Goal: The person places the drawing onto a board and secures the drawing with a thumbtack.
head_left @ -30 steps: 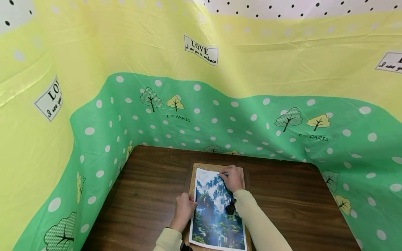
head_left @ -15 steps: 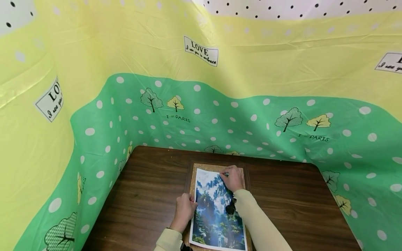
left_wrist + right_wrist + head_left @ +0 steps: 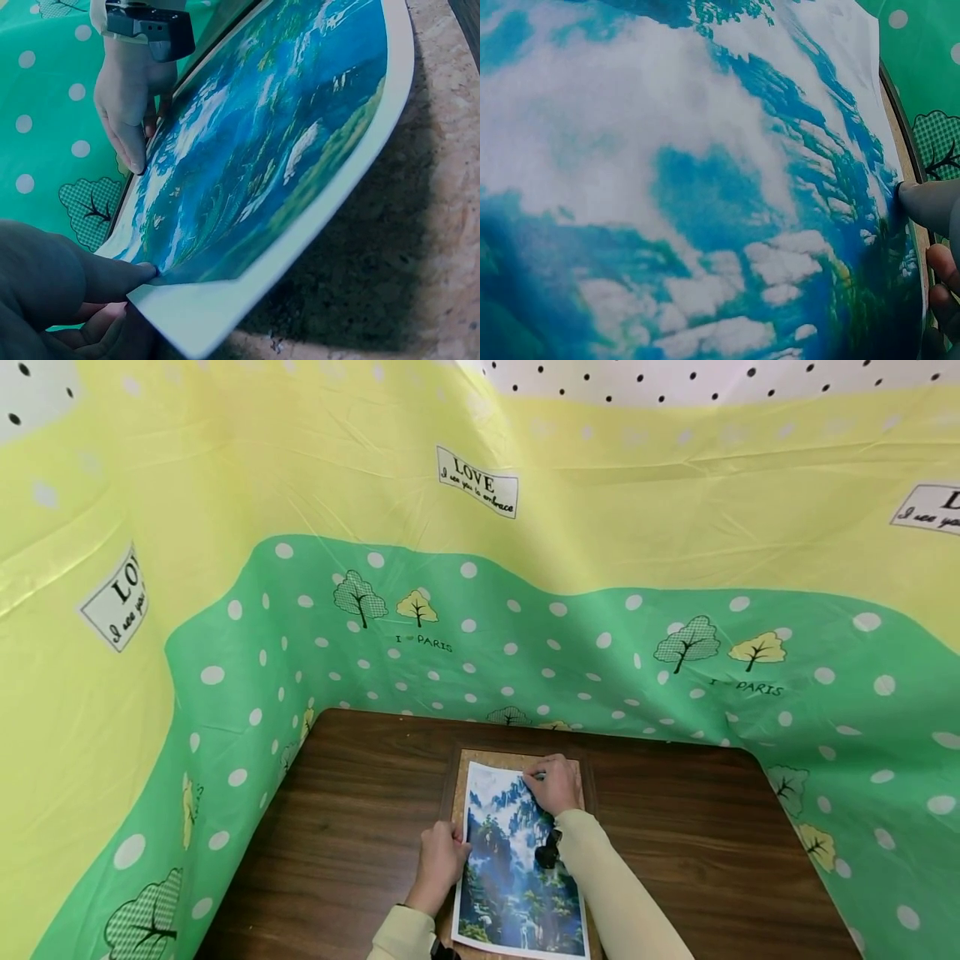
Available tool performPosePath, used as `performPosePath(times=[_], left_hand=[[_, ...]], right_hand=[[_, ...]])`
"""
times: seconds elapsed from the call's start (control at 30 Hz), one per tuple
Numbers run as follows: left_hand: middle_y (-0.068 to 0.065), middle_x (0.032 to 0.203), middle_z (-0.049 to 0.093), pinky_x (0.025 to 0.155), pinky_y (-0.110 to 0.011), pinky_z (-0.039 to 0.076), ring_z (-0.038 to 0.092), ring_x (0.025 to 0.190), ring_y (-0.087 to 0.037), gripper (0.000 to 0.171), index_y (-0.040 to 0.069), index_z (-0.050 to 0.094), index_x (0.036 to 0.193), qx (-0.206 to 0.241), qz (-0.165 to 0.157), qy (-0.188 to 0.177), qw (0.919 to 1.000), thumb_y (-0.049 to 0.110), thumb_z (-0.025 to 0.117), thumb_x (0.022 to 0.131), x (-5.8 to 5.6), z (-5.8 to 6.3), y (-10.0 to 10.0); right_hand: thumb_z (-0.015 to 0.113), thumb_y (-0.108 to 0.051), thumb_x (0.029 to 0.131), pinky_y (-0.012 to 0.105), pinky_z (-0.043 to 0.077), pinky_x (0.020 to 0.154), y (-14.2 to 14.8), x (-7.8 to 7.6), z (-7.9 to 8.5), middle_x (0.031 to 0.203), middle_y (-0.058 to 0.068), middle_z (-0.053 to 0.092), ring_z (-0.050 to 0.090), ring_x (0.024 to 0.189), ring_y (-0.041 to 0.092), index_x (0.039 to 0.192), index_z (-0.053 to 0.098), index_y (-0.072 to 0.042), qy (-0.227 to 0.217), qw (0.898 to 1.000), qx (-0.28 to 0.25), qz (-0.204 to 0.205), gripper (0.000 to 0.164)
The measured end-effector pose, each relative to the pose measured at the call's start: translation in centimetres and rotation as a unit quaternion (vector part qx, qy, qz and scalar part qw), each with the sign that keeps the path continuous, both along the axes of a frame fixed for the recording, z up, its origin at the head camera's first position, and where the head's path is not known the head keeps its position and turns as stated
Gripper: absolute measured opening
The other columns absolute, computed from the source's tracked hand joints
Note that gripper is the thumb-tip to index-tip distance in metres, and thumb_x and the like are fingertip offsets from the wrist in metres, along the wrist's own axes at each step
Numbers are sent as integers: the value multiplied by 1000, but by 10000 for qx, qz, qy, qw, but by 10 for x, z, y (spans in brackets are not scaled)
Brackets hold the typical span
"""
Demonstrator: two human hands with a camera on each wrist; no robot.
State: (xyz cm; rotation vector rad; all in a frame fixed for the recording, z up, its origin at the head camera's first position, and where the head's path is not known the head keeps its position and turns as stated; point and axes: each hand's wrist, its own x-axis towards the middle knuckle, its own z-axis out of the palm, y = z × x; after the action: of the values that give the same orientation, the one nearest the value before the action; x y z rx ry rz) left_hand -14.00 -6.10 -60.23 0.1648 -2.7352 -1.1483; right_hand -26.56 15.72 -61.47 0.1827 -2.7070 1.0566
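A white-bordered print of blue mountains and waterfalls (image 3: 517, 868) lies over a cork board (image 3: 487, 757) at the table's near middle. Along its left edge, my left hand (image 3: 441, 864) pinches the paper. The left wrist view shows the thumb (image 3: 112, 279) above the sheet and fingers beneath; there the near border bows up off the cork, casting a shadow. My right hand (image 3: 558, 787) pinches the print's top edge. In the right wrist view its thumb (image 3: 930, 204) presses on the picture's margin, with curled fingers just beyond the edge.
A dark wood table (image 3: 360, 793) surrounds the cork board. Behind it and at both sides hangs a yellow and green curtain (image 3: 480, 635) with dots and trees. A dark frame edges the board. A black wrist device (image 3: 547, 852) sits over the print's right side.
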Motion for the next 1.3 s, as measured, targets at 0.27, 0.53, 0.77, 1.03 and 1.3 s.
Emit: performPosePath(times=[0.27,0.53,0.77,1.03,1.3], left_hand=[[5,59,41,55,-29,39,41,54,-12,42,14,49,66,22,20,-32,10000,1,86,82,1,1,0],[6,59,43,55,-29,40,43,54,-12,41,14,51,66,13,38,-14,10000,1,87,81,0,2,1],[4,60,43,55,-30,41,43,54,-12,39,12,51,67,83,14,-60,9999,0,86,82,1,2,1],[4,59,43,54,-29,40,43,53,-12,39,12,51,66,161,-15,-130,9998,0,85,83,1,2,1],[4,59,43,54,-30,40,44,53,-13,39,12,52,66,190,17,-254,9995,0,85,83,1,3,1]], right_hand=[[83,-18,91,65,32,110,0,-2,-2,115,13,69,58,114,36,86,84,-11,-211,9997,-65,-97,8],[84,-18,90,62,33,110,1,-5,-6,115,13,69,58,113,35,86,84,-12,-227,9993,-253,-153,8],[84,-15,90,64,35,107,0,-4,-6,116,15,69,58,114,38,89,84,-10,-334,9985,-387,-212,5],[84,-12,89,64,36,104,0,-7,-6,113,12,74,61,114,39,98,85,-11,-410,9975,-540,-204,10],[84,-12,88,66,32,105,-3,-9,-5,112,11,74,59,116,38,98,85,-13,-614,9956,-562,-436,9]])
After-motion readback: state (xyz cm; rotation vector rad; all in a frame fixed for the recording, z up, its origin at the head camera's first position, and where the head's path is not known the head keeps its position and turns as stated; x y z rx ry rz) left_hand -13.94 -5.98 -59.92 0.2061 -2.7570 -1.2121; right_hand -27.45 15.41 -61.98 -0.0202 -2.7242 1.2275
